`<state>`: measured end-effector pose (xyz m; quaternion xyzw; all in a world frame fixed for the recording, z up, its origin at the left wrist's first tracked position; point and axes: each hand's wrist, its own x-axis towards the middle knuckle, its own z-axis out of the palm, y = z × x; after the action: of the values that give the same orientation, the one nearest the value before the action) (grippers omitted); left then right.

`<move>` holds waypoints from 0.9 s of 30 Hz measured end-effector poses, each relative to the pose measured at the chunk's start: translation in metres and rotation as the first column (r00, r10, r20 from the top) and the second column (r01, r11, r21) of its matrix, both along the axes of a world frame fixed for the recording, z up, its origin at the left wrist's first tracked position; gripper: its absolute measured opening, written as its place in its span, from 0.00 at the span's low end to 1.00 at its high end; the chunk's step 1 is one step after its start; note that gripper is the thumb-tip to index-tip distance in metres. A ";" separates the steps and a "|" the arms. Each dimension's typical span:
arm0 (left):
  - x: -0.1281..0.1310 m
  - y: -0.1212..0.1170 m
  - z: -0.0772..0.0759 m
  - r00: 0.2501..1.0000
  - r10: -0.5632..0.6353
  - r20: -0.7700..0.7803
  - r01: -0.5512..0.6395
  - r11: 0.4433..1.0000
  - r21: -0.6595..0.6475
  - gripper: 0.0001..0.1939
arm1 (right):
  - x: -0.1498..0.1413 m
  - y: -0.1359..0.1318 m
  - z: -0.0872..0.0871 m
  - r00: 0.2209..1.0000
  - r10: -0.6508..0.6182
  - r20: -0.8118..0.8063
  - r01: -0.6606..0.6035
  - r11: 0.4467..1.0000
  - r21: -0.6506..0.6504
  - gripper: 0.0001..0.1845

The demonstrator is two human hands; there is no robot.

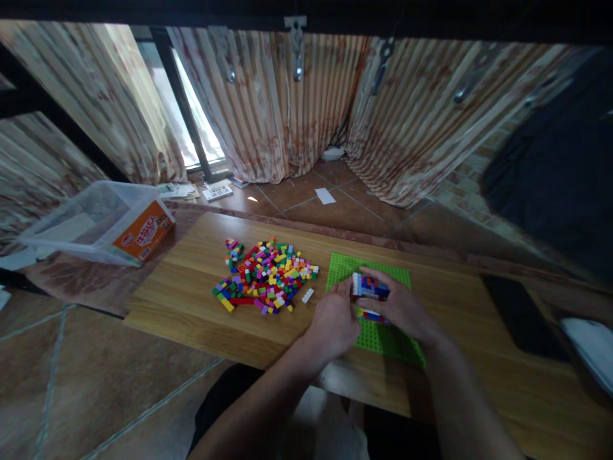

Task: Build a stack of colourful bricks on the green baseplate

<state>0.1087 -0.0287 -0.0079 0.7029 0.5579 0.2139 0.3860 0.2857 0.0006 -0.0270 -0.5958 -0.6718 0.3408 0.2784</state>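
A small build of toy bricks [371, 287], in blue, red and white, stands over the green baseplate [378, 342]. My right hand [400, 303] grips it from the right, fingers behind and thumb in front. At its left side my left hand [335, 319] is closed, fingertips pressed against the white end; whether a loose brick is between them is hidden. Below the thumb a lower row of yellow, blue and red bricks [373, 315] shows. To the left lies a pile of mixed loose bricks [268, 275], with a single white brick [308, 296] apart from it.
The wooden table [191, 306] carries all this. A dark flat slab [524, 316] lies on the right, near a white object [591, 348] at the edge. Far left stands a clear plastic bin [96, 223] with an orange label. Curtains [287, 108] hang beyond the table.
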 end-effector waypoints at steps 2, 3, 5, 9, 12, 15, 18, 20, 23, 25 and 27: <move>0.001 -0.001 -0.003 0.999 0.021 -0.029 -0.020 0.999 0.031 0.30 | 0.003 -0.001 -0.001 1.000 -0.010 -0.009 0.010 1.000 0.010 0.36; 0.001 -0.001 -0.005 0.999 0.021 -0.045 -0.018 0.998 0.063 0.32 | 0.004 -0.001 -0.002 1.000 -0.011 -0.017 0.011 1.000 0.011 0.36; 0.001 -0.002 -0.007 0.997 -0.005 -0.083 0.017 0.988 0.152 0.36 | 0.007 -0.001 -0.002 1.000 -0.009 -0.024 0.009 1.000 0.004 0.34; 0.003 -0.004 -0.009 0.972 -0.114 -0.203 0.161 0.960 0.230 0.33 | 0.007 0.001 -0.001 1.000 0.000 -0.023 0.000 1.000 -0.002 0.31; 0.007 -0.005 -0.008 0.945 -0.132 -0.300 0.200 0.957 0.212 0.30 | 0.007 0.001 0.001 1.000 -0.003 -0.003 0.003 1.000 -0.018 0.32; 0.011 -0.008 -0.009 0.920 -0.108 -0.376 0.203 0.953 0.224 0.28 | 0.008 0.001 0.001 0.998 -0.019 0.056 0.021 0.999 -0.037 0.34; 0.013 -0.010 -0.011 0.910 -0.075 -0.408 0.202 0.940 0.277 0.27 | 0.009 0.003 -0.001 0.996 -0.012 0.087 0.016 0.999 -0.045 0.36; 0.013 -0.011 -0.012 0.912 -0.057 -0.407 0.194 0.933 0.304 0.27 | 0.010 0.004 -0.001 0.995 -0.019 0.100 0.023 0.999 -0.037 0.35; 0.012 -0.012 -0.016 0.919 -0.063 -0.388 0.199 0.926 0.320 0.27 | 0.009 0.004 0.002 0.994 -0.026 0.104 0.031 0.998 -0.050 0.33; 0.011 -0.013 -0.018 0.925 -0.072 -0.374 0.204 0.923 0.327 0.27 | 0.007 0.004 0.005 0.994 -0.025 0.108 0.034 0.996 -0.084 0.32; 0.009 -0.013 -0.020 0.932 -0.067 -0.357 0.195 0.921 0.337 0.28 | 0.005 0.003 0.007 0.988 -0.033 0.153 0.045 0.996 -0.071 0.30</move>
<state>0.1180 -0.0415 -0.0276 0.8249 0.5170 0.1636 0.1597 0.2905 0.0036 -0.0196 -0.6429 -0.6662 0.3136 0.2109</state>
